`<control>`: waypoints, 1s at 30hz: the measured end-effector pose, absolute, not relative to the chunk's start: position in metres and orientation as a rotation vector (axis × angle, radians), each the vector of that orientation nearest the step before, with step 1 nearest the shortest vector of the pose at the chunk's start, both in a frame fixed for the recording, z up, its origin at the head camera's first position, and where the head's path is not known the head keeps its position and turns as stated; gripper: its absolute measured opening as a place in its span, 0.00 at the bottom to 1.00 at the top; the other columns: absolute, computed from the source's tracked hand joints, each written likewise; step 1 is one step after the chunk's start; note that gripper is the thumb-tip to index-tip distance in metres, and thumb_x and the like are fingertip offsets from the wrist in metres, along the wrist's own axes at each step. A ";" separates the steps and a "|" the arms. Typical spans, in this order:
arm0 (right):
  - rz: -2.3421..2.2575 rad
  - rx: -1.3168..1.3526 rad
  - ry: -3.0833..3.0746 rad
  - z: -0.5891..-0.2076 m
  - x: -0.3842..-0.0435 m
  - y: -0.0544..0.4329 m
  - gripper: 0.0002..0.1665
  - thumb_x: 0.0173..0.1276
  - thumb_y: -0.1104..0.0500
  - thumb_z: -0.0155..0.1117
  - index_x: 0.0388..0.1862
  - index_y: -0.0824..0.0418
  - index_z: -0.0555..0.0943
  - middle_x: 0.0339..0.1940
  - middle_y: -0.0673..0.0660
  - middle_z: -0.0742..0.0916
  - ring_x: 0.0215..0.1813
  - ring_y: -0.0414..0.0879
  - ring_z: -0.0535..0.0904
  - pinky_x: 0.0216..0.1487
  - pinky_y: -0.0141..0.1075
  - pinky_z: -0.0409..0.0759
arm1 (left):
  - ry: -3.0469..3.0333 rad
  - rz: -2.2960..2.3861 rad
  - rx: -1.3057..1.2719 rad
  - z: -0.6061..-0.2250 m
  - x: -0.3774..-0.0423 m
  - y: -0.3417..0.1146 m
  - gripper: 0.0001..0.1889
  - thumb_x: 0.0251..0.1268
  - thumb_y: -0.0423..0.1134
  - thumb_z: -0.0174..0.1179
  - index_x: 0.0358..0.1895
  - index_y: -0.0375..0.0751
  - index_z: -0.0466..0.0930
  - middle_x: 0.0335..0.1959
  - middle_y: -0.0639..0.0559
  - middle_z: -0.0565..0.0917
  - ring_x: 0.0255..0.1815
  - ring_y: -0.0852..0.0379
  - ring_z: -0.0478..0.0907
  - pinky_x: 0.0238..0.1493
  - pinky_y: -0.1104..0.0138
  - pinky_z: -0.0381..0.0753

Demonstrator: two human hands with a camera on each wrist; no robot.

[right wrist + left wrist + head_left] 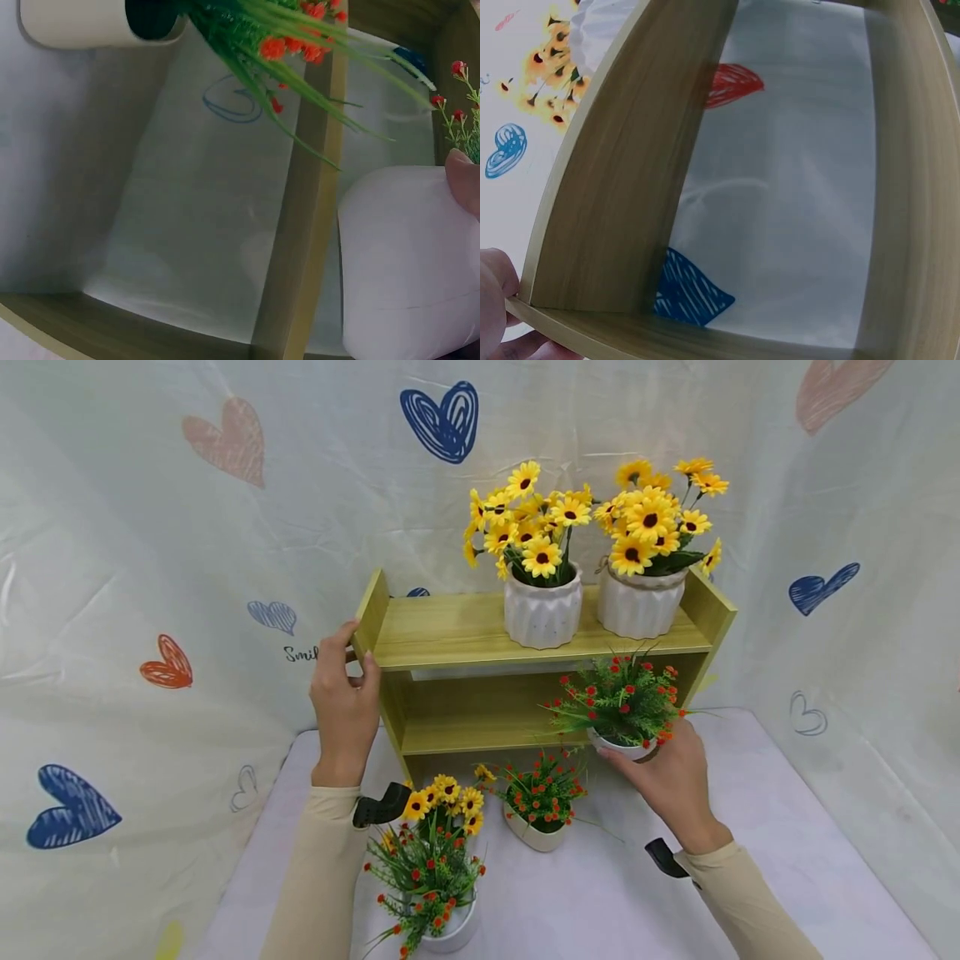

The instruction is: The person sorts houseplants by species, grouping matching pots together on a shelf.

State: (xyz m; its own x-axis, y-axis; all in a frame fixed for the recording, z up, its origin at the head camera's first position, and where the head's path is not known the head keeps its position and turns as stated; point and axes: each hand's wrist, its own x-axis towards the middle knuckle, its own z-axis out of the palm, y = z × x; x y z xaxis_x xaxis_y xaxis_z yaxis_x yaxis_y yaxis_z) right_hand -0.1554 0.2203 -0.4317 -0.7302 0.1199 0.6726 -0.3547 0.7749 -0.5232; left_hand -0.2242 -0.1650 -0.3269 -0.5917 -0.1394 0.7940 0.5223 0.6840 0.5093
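My right hand (678, 777) holds a white pot (409, 262) with a red-flowered green plant (622, 697) in front of the right part of the wooden shelf (450, 643). In the right wrist view the thumb (465, 180) presses on the pot near its rim. My left hand (345, 702) grips the shelf's left side panel at the upper board, and the left wrist view shows the thumb and fingers either side of its edge. Two white ribbed pots (543, 610) (641, 603) with yellow flowers stand on the top board, towards the right.
A cream pot (536, 831) with red flowers stands on the table (600, 893) before the shelf. Closer, at the left, another white pot (453, 931) holds red flowers, with yellow flowers (446, 802) behind it. A heart-printed sheet (150, 568) hangs behind the shelf.
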 end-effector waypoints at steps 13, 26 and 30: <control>0.638 0.074 -2.286 -0.427 -0.180 0.212 0.47 0.49 0.46 0.89 0.58 0.73 0.77 0.39 0.69 0.85 0.36 0.70 0.83 0.35 0.62 0.79 | -2.001 -0.948 -0.309 -0.326 -0.223 -0.165 0.20 0.78 0.28 0.56 0.70 0.32 0.74 0.57 0.32 0.80 0.52 0.38 0.85 0.35 0.53 0.85; 0.584 -0.141 -2.502 -0.409 -0.190 0.201 0.50 0.63 0.39 0.78 0.55 0.84 0.72 0.41 0.75 0.80 0.38 0.76 0.81 0.37 0.66 0.80 | -2.001 -0.944 -0.303 -0.326 -0.224 -0.164 0.20 0.78 0.28 0.56 0.69 0.32 0.74 0.56 0.32 0.80 0.52 0.38 0.85 0.34 0.55 0.84; 0.502 -0.143 -2.513 -0.408 -0.192 0.200 0.49 0.63 0.38 0.78 0.48 0.84 0.73 0.37 0.75 0.80 0.38 0.75 0.81 0.35 0.65 0.80 | -1.999 -0.943 -0.305 -0.326 -0.223 -0.164 0.20 0.78 0.27 0.56 0.70 0.32 0.74 0.56 0.32 0.80 0.51 0.38 0.85 0.34 0.55 0.85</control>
State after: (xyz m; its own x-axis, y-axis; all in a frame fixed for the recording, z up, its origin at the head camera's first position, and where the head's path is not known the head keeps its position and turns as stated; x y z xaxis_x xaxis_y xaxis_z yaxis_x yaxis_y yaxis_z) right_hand -0.1921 0.1996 -0.4083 -0.8334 0.2070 0.5124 -0.0056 0.9240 -0.3823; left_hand -0.2234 -0.1642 -0.3259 -0.5832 -0.1364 0.8008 0.5315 0.6814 0.5032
